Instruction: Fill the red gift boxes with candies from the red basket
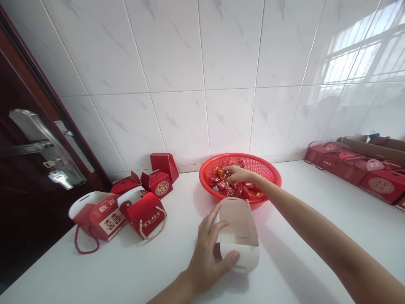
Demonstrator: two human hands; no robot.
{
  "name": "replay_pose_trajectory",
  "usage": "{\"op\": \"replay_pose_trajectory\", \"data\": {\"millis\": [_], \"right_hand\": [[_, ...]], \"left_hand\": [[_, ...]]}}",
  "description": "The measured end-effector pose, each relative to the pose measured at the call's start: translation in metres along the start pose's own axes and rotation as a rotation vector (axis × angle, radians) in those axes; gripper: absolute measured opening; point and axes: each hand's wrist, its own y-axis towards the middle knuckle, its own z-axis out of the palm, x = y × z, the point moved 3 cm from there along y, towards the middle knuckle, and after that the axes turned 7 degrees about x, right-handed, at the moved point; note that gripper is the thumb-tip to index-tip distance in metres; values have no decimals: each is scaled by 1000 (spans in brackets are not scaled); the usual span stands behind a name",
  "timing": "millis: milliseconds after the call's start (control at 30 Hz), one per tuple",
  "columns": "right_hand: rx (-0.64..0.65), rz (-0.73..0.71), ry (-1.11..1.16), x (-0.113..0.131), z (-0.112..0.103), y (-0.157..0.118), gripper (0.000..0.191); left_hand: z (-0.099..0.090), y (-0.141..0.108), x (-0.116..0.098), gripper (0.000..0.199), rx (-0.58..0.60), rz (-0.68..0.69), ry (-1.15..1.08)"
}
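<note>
My left hand [210, 251] grips an open cardboard gift box [238, 228] on the white counter. The thumb lies on its near flap and the fingers curl over the left wall. The box's pale inside faces up, and no candy shows in it. My right hand [238, 174] reaches into a red plastic basket [272, 171] just behind the box. Its fingers are bent and slightly apart, pointing down at the red-wrapped candies [229, 191]. Whether the fingertips touch a candy is hard to see.
Several red gift boxes [155, 183] stand at the left, some with rope handles. More red boxes [381, 183] are lined up at the right beside an open brown carton [363, 145]. A tiled wall [177, 122] closes off the back, and a dark door [19, 190] is at left.
</note>
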Motion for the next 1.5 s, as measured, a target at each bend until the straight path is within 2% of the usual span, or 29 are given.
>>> {"op": "replay_pose_trajectory", "data": {"millis": [167, 300, 600, 767, 967, 1300, 1500], "right_hand": [[-26, 34, 111, -5, -7, -10, 42], [-58, 75, 149, -14, -11, -18, 47], [-137, 79, 189, -24, -13, -29, 33], [-135, 100, 173, -26, -10, -30, 28], [-139, 101, 94, -30, -7, -28, 23], [-71, 162, -149, -30, -2, -28, 38], [-35, 230, -254, -25, -2, -36, 39]], "left_hand": [[-2, 0, -1, 57, -12, 7, 5], [-1, -1, 1, 58, 2, -3, 3], [-3, 0, -1, 57, 20, -17, -27], [-3, 1, -1, 57, 18, -10, -12], [-2, 0, 3, 58, 15, -14, 7], [-2, -1, 0, 60, 38, -27, -10], [-3, 0, 0, 59, 30, -14, 23]]}}
